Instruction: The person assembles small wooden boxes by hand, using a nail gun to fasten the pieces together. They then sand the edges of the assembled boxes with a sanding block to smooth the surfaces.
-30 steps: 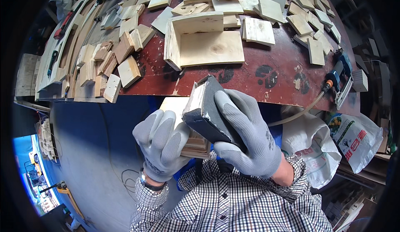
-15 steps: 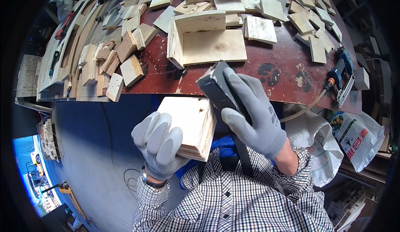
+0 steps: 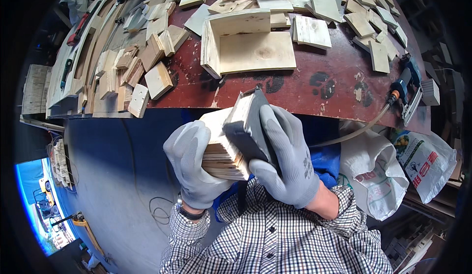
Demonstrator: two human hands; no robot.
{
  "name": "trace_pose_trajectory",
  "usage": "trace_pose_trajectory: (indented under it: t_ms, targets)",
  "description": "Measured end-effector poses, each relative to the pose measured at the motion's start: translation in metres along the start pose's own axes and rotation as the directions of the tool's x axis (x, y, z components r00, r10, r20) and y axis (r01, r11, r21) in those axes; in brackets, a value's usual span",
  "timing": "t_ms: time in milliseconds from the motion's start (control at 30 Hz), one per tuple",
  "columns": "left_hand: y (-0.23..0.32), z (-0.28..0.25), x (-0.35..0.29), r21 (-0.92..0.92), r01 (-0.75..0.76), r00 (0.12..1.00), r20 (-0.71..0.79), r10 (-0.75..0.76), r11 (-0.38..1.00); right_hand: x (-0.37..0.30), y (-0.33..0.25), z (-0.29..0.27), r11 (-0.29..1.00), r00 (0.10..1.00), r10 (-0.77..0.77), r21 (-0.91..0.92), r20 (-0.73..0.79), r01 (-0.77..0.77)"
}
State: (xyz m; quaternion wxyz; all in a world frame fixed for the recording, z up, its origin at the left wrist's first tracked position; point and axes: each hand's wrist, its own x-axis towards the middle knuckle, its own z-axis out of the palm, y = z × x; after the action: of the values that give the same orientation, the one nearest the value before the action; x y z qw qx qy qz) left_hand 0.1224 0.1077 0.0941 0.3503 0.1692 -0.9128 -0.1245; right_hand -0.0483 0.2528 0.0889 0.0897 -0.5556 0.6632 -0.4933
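My left hand (image 3: 192, 168), in a grey-white glove, is closed round a stack of square plywood pieces (image 3: 223, 157) with its layered edges turned to the right. My right hand (image 3: 291, 168), gloved alike, grips a sanding block (image 3: 251, 126), a wooden block wrapped in dark abrasive sheet. The block is tilted and rests against the stack's upper right edge, hiding part of it. Both hands are in front of my body, just below the table's near edge. Beyond them on the table stands an open plywood corner piece (image 3: 255, 52).
The worn red table (image 3: 295, 94) carries many loose plywood pieces (image 3: 322, 6) along its back and left. An air tool (image 3: 405, 84) with a hose lies at its right end. White sacks (image 3: 373, 170) hang below on the right. A cable (image 3: 160, 212) lies on the floor.
The sanding block has come down and left onto the plywood stack, which is now turned with its edges more toward me. Both hands are closer together.
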Motion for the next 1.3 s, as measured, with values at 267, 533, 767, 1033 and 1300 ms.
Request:
trace_pose_trajectory:
  t_ms: [267, 533, 767, 1033, 1300]
  targets:
    - [-0.004, 0.008, -0.01, -0.042, 0.099, 0.995, 0.029, -0.098, 0.994, 0.015, -0.021, -0.009, 0.987, 0.987, -0.158, -0.012, 0.032, 0.159]
    - [-0.006, 0.005, -0.009, 0.082, -0.102, 0.993, -0.057, 0.107, 0.991, 0.04, 0.017, -0.034, 0.98, 0.986, 0.136, 0.16, -0.101, -0.119]
    - [-0.012, 0.003, -0.012, 0.178, -0.184, 0.981, -0.029, 0.192, 0.967, 0.04, 0.022, -0.028, 0.998, 0.996, 0.067, -0.02, 0.063, -0.066]
    - [-0.015, -0.002, -0.011, 0.18, -0.199, 0.98, 0.056, 0.192, 0.963, 0.034, -0.007, -0.042, 0.985, 0.985, -0.163, 0.071, 0.062, 0.158]
    - [-0.008, 0.0, -0.009, 0.164, -0.141, 0.977, -0.136, 0.164, 0.976, 0.032, 0.029, -0.033, 0.937, 0.957, 0.279, 0.241, -0.08, -0.253]
